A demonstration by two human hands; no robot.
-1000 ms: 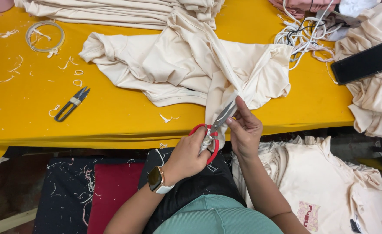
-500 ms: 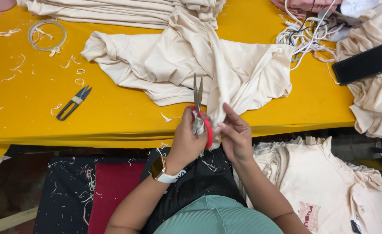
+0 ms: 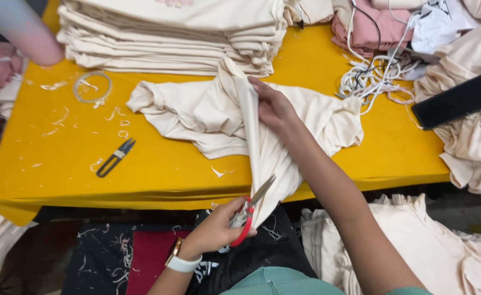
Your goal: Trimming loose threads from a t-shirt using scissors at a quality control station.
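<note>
Your right hand (image 3: pixel 273 106) has moved up the cloth since a moment ago; it was down by the scissors near the table edge, and now it sits high on the cream shirt (image 3: pixel 218 112) in the middle of the yellow table (image 3: pixel 158 169). Its fingers pinch a long fold of the shirt and pull it tight. Your left hand (image 3: pixel 218 226) is down below the table edge, closed around the red handles of the scissors (image 3: pixel 248 210), with the blades open a little and touching the low end of that same fold. It looks like you are trimming along the edge of the shirt. The next cut needs the fold kept straight and tight, so the blades only catch the loose bits and not the good cloth. Around you, little thread snips (image 3: pixel 115 157) lie to the left on the table, a stack of folded shirts (image 3: pixel 169 38) sits at the back, and white cords (image 3: pixel 371 79) lie tangled to the right.
</note>
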